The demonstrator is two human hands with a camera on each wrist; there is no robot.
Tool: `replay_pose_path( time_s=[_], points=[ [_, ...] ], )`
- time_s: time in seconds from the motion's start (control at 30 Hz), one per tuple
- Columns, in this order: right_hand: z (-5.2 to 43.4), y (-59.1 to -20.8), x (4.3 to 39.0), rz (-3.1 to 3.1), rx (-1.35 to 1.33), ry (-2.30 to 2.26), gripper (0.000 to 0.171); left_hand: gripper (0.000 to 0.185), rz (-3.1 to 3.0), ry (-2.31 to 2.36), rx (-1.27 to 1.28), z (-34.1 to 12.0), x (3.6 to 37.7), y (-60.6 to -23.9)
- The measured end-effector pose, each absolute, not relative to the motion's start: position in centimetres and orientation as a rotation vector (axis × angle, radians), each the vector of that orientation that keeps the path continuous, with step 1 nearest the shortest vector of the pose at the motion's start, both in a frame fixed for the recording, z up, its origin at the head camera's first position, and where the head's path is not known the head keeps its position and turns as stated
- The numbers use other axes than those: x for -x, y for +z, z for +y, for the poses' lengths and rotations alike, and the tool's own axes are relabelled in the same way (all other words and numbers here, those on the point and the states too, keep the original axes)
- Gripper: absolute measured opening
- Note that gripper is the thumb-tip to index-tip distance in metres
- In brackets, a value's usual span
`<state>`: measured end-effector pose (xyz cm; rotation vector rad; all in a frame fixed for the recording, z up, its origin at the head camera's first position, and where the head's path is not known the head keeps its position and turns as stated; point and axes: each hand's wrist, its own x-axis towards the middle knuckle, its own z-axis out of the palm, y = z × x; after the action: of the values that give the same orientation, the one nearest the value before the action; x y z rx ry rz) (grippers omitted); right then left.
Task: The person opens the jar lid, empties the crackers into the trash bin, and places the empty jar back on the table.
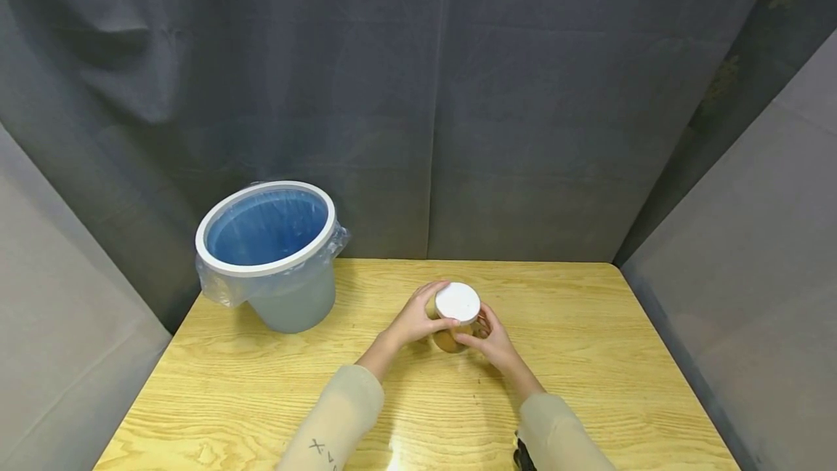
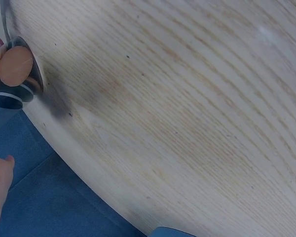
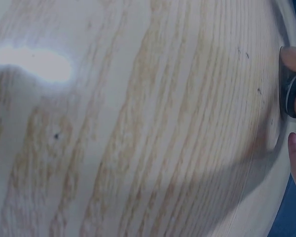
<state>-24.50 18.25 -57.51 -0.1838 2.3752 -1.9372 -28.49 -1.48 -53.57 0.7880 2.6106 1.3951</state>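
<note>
Hands meet at the middle of the pale yellow wooden table (image 1: 575, 355), and from my remote seat I see both wrapped on one small clear jar with a round white lid (image 1: 457, 303) and brown contents. My left hand (image 1: 416, 320) curls its fingers around the jar's left side, thumb against the front just under the lid. My right hand (image 1: 492, 341) grips the lower right side, fingers closed against the wall. The jar stands upright on the table, roughly centred and nearer the far edge than the near one. Well apart to its left, at the far left corner, stands a grey round bin with a white rim and a blue plastic liner (image 1: 269, 253). Grey curtains (image 1: 418, 93) hang behind. Both forearms wear beige sleeves (image 1: 336, 416).
</note>
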Motion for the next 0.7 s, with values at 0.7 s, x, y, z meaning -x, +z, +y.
replay_pose_path(
  time_s=[0.7],
  points=[
    [18.3,-55.8,24.1,2.316,0.174,-1.934,0.081,0.075,2.664,1.482,-0.775,-1.1,28.1,-54.3]
  ],
)
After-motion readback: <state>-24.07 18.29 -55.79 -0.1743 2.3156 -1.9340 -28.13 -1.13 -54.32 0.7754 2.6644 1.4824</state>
